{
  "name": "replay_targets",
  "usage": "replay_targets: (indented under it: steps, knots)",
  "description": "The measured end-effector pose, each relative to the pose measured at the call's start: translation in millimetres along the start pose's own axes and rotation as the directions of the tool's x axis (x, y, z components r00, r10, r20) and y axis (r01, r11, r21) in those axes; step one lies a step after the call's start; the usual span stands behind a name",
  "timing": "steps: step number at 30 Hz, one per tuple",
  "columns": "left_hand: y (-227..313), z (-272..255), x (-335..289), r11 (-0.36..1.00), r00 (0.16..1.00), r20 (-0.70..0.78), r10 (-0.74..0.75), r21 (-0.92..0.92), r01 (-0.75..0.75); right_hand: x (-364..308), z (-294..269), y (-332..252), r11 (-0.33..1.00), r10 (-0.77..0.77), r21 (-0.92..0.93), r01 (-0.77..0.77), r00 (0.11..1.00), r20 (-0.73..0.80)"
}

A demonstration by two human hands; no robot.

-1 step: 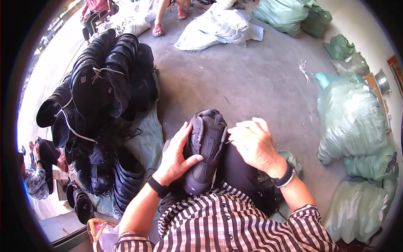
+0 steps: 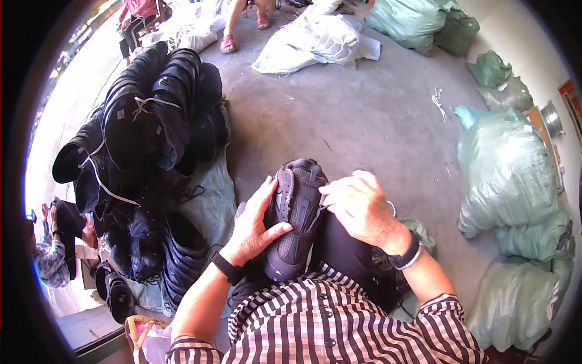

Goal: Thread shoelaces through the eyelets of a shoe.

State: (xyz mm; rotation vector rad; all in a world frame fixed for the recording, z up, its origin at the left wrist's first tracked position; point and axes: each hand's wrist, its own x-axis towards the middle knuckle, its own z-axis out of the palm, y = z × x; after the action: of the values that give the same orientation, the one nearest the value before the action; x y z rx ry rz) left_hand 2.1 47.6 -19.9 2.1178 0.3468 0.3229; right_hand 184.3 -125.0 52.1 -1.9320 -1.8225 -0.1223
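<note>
A black shoe upper (image 2: 289, 212) with mesh panels and lace holes rests upright on my lap, toe toward me. My left hand (image 2: 248, 224) grips it from the left, fingers along its side and thumb across its top. At the shoe's right edge, my right hand (image 2: 361, 206) is closed in a pinch; what the fingertips hold is too small to make out. A thin pale loop (image 2: 391, 208) curves out beside the right hand. Black watch-like bands circle both wrists.
Tied stacks of black shoe uppers (image 2: 142, 115) stand on the left, with more uppers (image 2: 182, 242) below. Pale green sacks (image 2: 503, 170) line the right wall. White sacks (image 2: 315, 42) lie on the far floor. Other people (image 2: 51, 255) sit at the left and far edges.
My right hand has shifted slightly left, its fingertips closer in against the shoe upper's edge. The pale loop now shows beside that hand. My left hand stays where it was.
</note>
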Motion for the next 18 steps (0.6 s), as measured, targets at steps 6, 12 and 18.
replay_targets:
  steps: [6,12,18]
  knots:
    - [-8,4,-8,0.999,0.998,-0.041,0.037,-0.007,-0.037,41,44,6,0.975,-0.09,0.205,0.086,0.996,0.007]
    - [5,1,-23,0.998,0.999,0.01,0.031,0.062,-0.031,60,47,12,0.97,-0.071,0.241,0.025,0.98,0.184]
    - [10,4,-26,0.99,0.999,-0.008,0.041,0.134,-0.039,49,47,8,0.744,0.263,0.556,-0.371,0.927,0.266]
